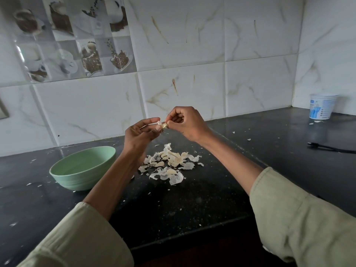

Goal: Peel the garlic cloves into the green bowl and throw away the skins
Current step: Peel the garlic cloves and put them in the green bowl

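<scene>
Bottom of frame: I see two pale green sleeves [300, 218], one at each lower corner, forearms bare and reaching up toward the centre.

Worktop [192, 205], dark and speckled, dusted with small white flecks of skin.

Lower centre: a loose pile of garlic skins [169, 162] with several cloves mixed in, lying flat on the worktop between the forearms.

Left of the pile, just beside the left forearm: green bowl [81, 167], upright. The part of the inside I can see is bare; the near wall hides the bottom, so I cannot tell whether any cloves lie there.

Centre of frame, raised above the pile: both hands meet on one garlic clove [163, 125]. Left hand [139, 132]: forefinger stretched out nearly straight above the clove, thumb under it, the other fingers loosely curled; it pinches the clove. Right hand [185, 123]: fingers curled tight into the palm, thumb and forefinger tips pinching the clove's other side, where a bit of white skin stands up.

Right edge, mid-height: end of a black cable [327, 147] on the worktop.

Upper right, in the wall corner: white plastic tub [320, 108] with blue print, upright; contents not visible.

Behind: marbled white wall tiles [192, 45], a coffee-picture panel at upper left.
</scene>
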